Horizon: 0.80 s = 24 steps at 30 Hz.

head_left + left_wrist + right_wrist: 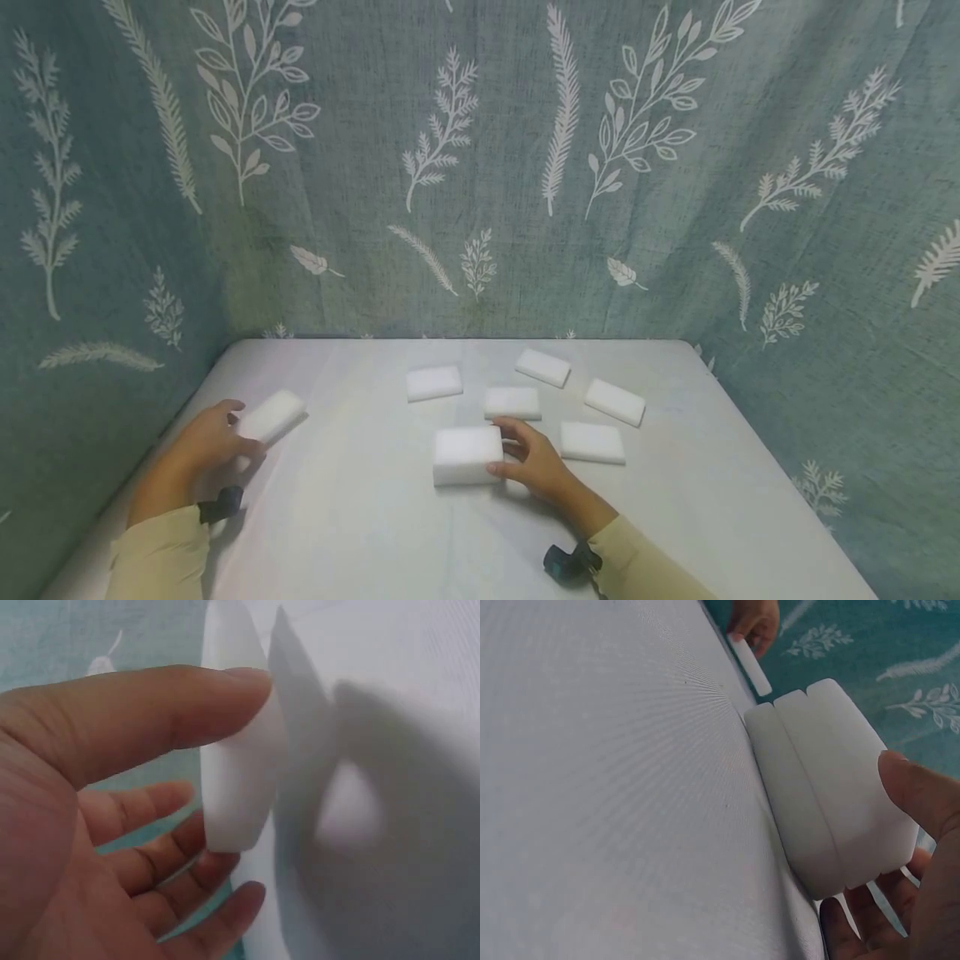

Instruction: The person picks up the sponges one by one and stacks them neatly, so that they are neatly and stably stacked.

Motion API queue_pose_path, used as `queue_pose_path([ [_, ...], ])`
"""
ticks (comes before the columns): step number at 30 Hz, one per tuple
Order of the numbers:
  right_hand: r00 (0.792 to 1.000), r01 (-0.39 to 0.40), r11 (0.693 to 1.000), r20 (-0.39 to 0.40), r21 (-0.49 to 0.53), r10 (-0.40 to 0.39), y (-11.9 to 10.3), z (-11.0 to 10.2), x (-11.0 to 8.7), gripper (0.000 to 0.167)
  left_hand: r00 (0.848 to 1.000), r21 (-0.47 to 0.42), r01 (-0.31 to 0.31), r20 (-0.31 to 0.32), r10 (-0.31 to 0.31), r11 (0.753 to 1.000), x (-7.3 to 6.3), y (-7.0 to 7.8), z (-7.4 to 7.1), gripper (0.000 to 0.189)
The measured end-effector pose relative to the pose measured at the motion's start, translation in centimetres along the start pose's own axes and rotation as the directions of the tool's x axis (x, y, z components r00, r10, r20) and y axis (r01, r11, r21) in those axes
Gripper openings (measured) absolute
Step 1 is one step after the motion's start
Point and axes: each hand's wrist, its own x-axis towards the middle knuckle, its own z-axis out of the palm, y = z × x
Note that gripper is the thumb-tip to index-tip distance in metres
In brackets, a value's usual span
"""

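Note:
At the left of the table, my left hand (217, 437) holds a white rounded-edge block (272, 415) between thumb and fingers. In the left wrist view this block (240, 787) stands on edge, with its shadow beside it on the cloth. My right hand (536, 458) grips the right end of a stack of white blocks (467, 458) near the table's middle. The right wrist view shows layers in this stack (810, 795), the thumb (911, 784) on the upper part and the fingers curled at the near end.
Several similar white blocks lie flat and spaced apart behind and right of the stack, among them a near one (592, 443), a far one (543, 368) and a left one (434, 383). The table (360, 525) has a white cover. Green leaf-patterned curtains (510, 275) hang along its back and sides.

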Motion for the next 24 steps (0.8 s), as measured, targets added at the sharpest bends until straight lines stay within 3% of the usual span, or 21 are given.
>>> queue_pose_path([
  [10, 1.000, -0.015, 1.000, 0.004, 0.007, 0.015, 0.2, -0.1, 0.0, 0.069, 0.990, -0.007, -0.126, -0.070, 0.125, 0.992, -0.5, 1.7, 0.0, 0.079],
  [16, 1.000, -0.019, 0.999, 0.024, 0.036, 0.019, -0.4, 0.0, -0.1, 0.063, 0.967, 0.008, -0.234, -0.103, 0.234, 0.972, -0.5, 2.5, 0.5, 0.078],
  [24, 1.000, -0.004, 0.997, 0.010, 0.073, 0.003, -0.3, -0.1, -0.2, 0.069, 0.938, 0.012, -0.335, -0.090, 0.335, 0.942, 0.5, 5.1, 2.2, 0.070],
])
